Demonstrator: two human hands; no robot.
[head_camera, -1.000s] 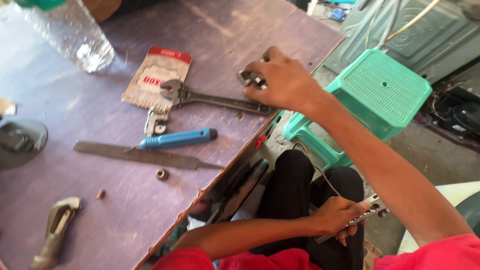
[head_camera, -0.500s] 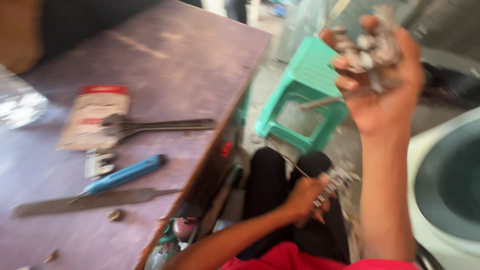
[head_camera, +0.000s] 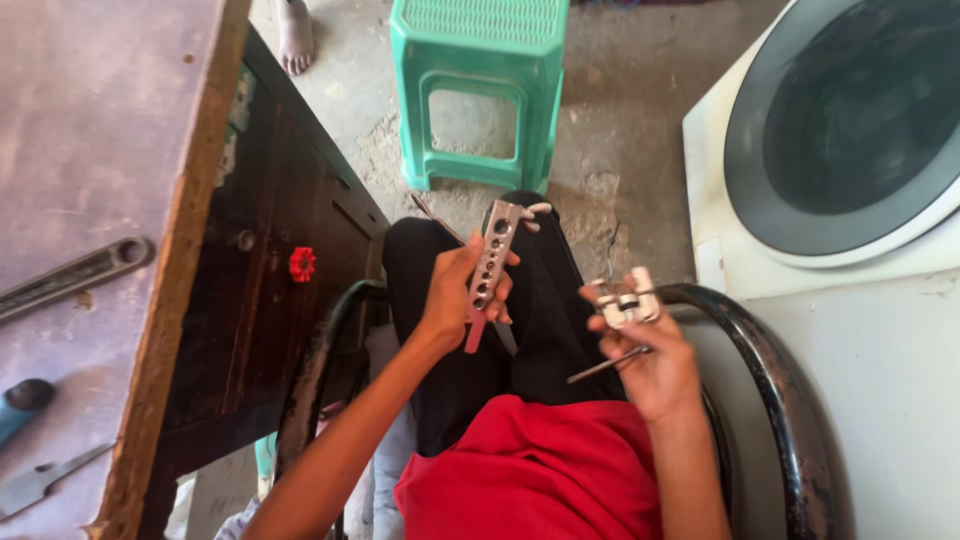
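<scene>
The left hand (head_camera: 455, 295) is clenched around the lower part of a flaring bar (head_camera: 491, 258), a stiff, likely heavy metal strip whose row of holes rises above the fist over the lap. The right hand (head_camera: 650, 360) grasps a small metal yoke (head_camera: 622, 298) with a thin rod below; both look rigid, smooth and best gripped mid-body.

1. The bar with holes (head_camera: 492, 255) is shiny grey metal.
2. The clamp piece (head_camera: 622, 300) is shiny metal too.
3. The stool (head_camera: 487, 95) is smooth green plastic.
4. The table (head_camera: 90, 170) is worn, scratched wood.
5. The shirt (head_camera: 540, 475) is soft red cloth.
6. The floor (head_camera: 620, 120) is rough and dusty.
</scene>
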